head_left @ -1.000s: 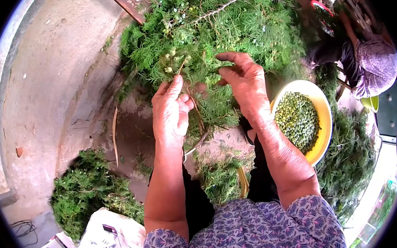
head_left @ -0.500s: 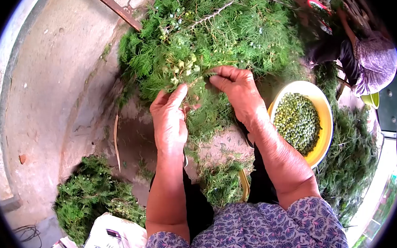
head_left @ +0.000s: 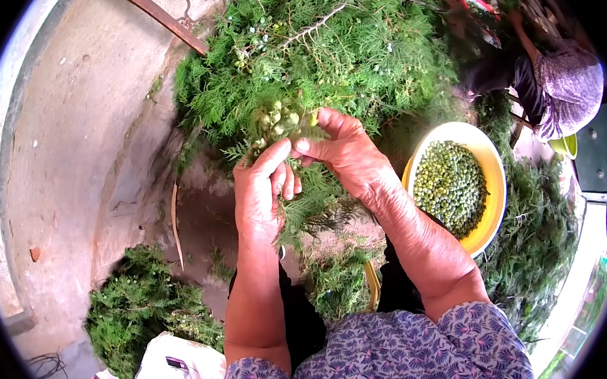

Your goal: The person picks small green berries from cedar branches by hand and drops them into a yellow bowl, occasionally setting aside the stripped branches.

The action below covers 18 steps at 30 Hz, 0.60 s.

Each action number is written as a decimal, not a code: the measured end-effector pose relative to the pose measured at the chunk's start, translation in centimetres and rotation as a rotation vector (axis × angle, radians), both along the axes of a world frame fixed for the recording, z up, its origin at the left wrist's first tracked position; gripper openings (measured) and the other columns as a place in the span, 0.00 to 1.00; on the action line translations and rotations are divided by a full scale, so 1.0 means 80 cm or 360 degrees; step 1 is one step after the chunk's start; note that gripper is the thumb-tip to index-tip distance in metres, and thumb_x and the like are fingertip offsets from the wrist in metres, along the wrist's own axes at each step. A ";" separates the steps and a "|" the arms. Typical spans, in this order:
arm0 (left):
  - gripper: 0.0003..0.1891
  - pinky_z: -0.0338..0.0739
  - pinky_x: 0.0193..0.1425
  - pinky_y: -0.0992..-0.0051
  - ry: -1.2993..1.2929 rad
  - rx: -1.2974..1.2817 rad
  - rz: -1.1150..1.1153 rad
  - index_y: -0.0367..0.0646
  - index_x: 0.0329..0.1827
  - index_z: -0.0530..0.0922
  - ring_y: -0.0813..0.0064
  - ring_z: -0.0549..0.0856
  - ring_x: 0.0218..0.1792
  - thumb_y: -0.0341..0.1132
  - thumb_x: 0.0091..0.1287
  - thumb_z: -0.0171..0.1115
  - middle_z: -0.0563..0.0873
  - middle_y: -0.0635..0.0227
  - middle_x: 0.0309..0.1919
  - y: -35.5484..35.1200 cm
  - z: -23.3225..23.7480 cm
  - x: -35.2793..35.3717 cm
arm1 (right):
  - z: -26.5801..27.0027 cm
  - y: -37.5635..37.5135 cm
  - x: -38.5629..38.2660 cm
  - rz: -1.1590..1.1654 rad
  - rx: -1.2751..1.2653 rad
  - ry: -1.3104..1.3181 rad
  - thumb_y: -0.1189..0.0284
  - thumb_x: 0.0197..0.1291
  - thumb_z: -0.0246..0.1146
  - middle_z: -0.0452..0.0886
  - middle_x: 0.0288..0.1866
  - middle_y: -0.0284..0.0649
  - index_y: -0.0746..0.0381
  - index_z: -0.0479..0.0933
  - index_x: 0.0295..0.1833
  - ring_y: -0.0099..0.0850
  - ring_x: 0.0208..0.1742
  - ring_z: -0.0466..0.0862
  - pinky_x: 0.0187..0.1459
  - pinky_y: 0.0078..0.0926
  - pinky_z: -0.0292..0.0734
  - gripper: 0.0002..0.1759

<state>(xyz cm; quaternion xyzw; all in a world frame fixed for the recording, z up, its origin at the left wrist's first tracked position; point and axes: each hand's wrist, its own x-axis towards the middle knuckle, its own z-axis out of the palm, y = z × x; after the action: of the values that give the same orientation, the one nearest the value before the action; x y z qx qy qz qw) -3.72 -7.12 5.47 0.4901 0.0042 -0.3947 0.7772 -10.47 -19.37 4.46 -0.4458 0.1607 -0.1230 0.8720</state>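
My left hand [head_left: 262, 187] pinches a leafy conifer sprig [head_left: 276, 122] carrying a cluster of pale green cones. Close beside it, my right hand [head_left: 347, 154] has its thumb and bent fingers around the right side of the same sprig. A yellowish-green cone [head_left: 313, 119] shows at its index fingertip. What lies deeper between those fingers is hidden. Under and beyond both hands is a large heap of cut green branches [head_left: 339, 60]. Right of my right forearm stands a yellow tub [head_left: 499, 194], with many small green cones [head_left: 449, 188] inside.
Another person [head_left: 567, 84] sits bent over at the upper right, near a red-rimmed basin [head_left: 481, 13]. More branches lie at the lower left [head_left: 151, 298] and right [head_left: 533, 238]. A rusty metal bar [head_left: 144, 9] crosses the upper left. A white sack [head_left: 174, 366] lies low left.
My right hand has moved left and down, in against the sprig and close to my left thumb. My left hand keeps its hold. The view has shifted slightly.
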 end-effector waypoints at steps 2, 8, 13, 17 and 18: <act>0.10 0.64 0.21 0.76 -0.0051 0.0214 -0.0051 0.43 0.23 0.71 0.81 0.63 0.10 0.33 0.62 0.57 0.60 0.79 0.08 -0.001 0.003 0.001 | -0.004 0.001 0.003 -0.0012 0.0003 -0.0018 0.82 0.51 0.65 0.80 0.33 0.31 0.63 0.76 0.42 0.19 0.32 0.77 0.34 0.18 0.74 0.11; 0.05 0.62 0.14 0.77 -0.0122 0.0213 0.0246 0.39 0.27 0.75 0.82 0.64 0.07 0.27 0.56 0.64 0.65 0.77 0.08 -0.003 -0.008 -0.003 | -0.011 0.010 0.007 -0.0283 -0.0501 0.0295 0.83 0.52 0.63 0.79 0.27 0.32 0.66 0.77 0.36 0.16 0.23 0.74 0.25 0.16 0.73 0.05; 0.05 0.61 0.16 0.77 -0.0102 0.0138 0.0313 0.39 0.29 0.76 0.82 0.62 0.07 0.30 0.58 0.63 0.63 0.77 0.07 0.000 -0.005 -0.003 | 0.004 0.010 0.004 -0.0477 -0.0438 0.0405 0.83 0.55 0.61 0.78 0.26 0.35 0.69 0.74 0.40 0.19 0.22 0.75 0.23 0.18 0.74 0.07; 0.10 0.62 0.22 0.78 -0.0046 0.0092 0.0266 0.34 0.37 0.76 0.82 0.61 0.11 0.34 0.62 0.61 0.60 0.78 0.09 0.008 0.002 0.001 | 0.010 -0.019 0.001 -0.0517 0.0183 0.0125 0.78 0.58 0.60 0.76 0.33 0.39 0.68 0.70 0.44 0.29 0.34 0.80 0.36 0.23 0.81 0.09; 0.10 0.62 0.24 0.78 -0.0011 0.0049 0.0244 0.34 0.38 0.76 0.83 0.62 0.12 0.34 0.62 0.60 0.62 0.78 0.10 0.009 0.001 0.002 | 0.008 -0.025 0.002 -0.0433 0.0362 0.0069 0.76 0.58 0.60 0.75 0.36 0.40 0.68 0.69 0.44 0.31 0.36 0.80 0.36 0.25 0.81 0.11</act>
<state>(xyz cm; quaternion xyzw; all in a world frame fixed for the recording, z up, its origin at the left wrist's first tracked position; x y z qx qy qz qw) -3.59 -6.37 5.57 0.5016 0.0450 -0.3321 0.7975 -10.32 -21.37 5.10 -0.3210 0.2512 -0.2111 0.8884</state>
